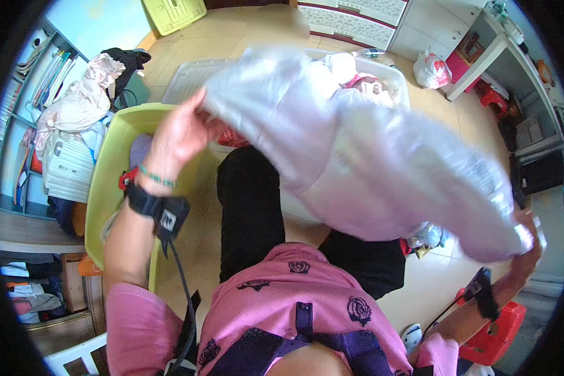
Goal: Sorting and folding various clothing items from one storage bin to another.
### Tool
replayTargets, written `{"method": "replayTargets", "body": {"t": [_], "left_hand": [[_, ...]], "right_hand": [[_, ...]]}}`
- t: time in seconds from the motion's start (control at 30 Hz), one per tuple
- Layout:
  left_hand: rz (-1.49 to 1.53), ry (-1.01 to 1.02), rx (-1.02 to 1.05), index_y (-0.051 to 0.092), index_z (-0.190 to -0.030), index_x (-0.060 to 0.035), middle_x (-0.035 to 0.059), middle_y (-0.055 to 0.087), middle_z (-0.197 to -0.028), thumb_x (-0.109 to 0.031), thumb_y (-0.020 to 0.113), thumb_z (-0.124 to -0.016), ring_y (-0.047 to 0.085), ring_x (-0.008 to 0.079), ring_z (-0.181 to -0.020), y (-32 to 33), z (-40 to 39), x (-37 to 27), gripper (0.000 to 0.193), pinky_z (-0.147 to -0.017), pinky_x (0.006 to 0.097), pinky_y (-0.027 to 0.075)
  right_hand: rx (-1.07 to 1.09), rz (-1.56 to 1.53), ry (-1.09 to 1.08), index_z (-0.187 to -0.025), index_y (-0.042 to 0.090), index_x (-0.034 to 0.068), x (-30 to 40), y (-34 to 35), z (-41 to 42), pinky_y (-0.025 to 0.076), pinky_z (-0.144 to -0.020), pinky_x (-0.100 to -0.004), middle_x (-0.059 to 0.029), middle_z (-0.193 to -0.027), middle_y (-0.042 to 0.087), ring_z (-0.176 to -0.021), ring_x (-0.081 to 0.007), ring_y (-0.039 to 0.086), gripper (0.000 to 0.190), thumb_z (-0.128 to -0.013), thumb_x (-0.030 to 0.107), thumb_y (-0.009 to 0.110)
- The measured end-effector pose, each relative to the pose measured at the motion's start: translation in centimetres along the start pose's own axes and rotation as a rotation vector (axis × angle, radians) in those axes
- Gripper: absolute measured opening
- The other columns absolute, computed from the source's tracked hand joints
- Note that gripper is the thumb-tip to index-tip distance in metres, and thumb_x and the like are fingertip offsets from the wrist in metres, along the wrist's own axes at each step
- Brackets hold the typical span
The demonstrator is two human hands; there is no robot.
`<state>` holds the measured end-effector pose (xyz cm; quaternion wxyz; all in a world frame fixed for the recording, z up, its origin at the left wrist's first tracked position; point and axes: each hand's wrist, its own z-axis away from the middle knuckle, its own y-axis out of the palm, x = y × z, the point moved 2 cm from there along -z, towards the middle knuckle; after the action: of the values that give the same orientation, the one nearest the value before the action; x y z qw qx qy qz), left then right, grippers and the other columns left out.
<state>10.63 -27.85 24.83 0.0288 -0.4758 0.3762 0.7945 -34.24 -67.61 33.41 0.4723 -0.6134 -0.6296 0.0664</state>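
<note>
A large pale, shiny sheet of cloth or plastic is stretched between my hands, blurred by motion. My left hand grips its left end above the rim of a yellow-green plastic tub. On the far right, my right hand holds the other end, its fingers partly hidden by the material. Beneath and behind the sheet stands a clear plastic storage bin with white and pink bundled items inside. The sheet hides much of that bin. A purple item and a red one lie in the tub.
Shelves with books and piled clothes stand at left. A yellow-green lid leans at the back near a drawer unit. A tied plastic bag sits beside a white desk. A red plastic stool is at lower right.
</note>
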Motion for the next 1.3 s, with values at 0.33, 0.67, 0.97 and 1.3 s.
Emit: {"method": "replayTargets", "body": {"t": [0.33,0.67,0.97,1.3], "left_hand": [[0.361,0.065,-0.226,0.044,-0.114,-0.004,0.0086,0.048,-0.117,-0.037,0.044,-0.085,0.045,0.0235,-0.107,-3.7,5.3,6.8,0.044,-0.092,0.0389,0.036],[0.443,0.424,0.629,0.029,-0.127,-0.0014,0.0155,0.028,-0.133,-0.035,0.039,-0.084,0.024,0.033,-0.123,-5.5,8.3,3.6,0.056,-0.102,0.0501,0.015],[0.443,0.16,-0.083,0.03,-0.128,-0.0091,0.0109,0.034,-0.13,-0.045,0.034,-0.084,0.031,0.0301,-0.12,-11.8,14.8,13.2,0.057,-0.1,0.0502,0.02],[0.392,0.25,0.177,0.035,-0.126,-0.0137,0.0098,0.037,-0.128,-0.058,0.037,-0.078,0.033,0.0295,-0.118,-14.1,16.5,13.3,0.066,-0.098,0.0498,0.024]], "right_hand": [[0.866,-0.36,0.03,-0.075,0.06,0.004,7.3,12.5,5.4,0.045,-0.061,-0.0302,-0.0079,-0.071,0.055,-0.069,-0.024,0.057,0.024,-0.054,-0.008,0.059],[0.538,0.067,0.217,-0.13,0.026,0.008,0.4,14.8,12.6,0.027,-0.1,-0.0344,-0.0153,-0.133,0.027,-0.123,-0.0282,0.029,0.086,-0.057,0.003,0.072],[0.441,-1.01,0.774,-0.135,0.012,0.006,-5.7,16.2,15.7,0.035,-0.093,-0.0347,-0.0131,-0.134,0.027,-0.116,-0.024,0.038,0.078,-0.074,0.016,0.06],[-0.028,-1.206,1.078,-0.12,0.039,0.001,-4.3,13.0,16.5,0.035,-0.09,-0.0336,-0.0083,-0.117,0.046,-0.104,-0.0187,0.045,0.045,-0.087,0.032,0.043]]}}
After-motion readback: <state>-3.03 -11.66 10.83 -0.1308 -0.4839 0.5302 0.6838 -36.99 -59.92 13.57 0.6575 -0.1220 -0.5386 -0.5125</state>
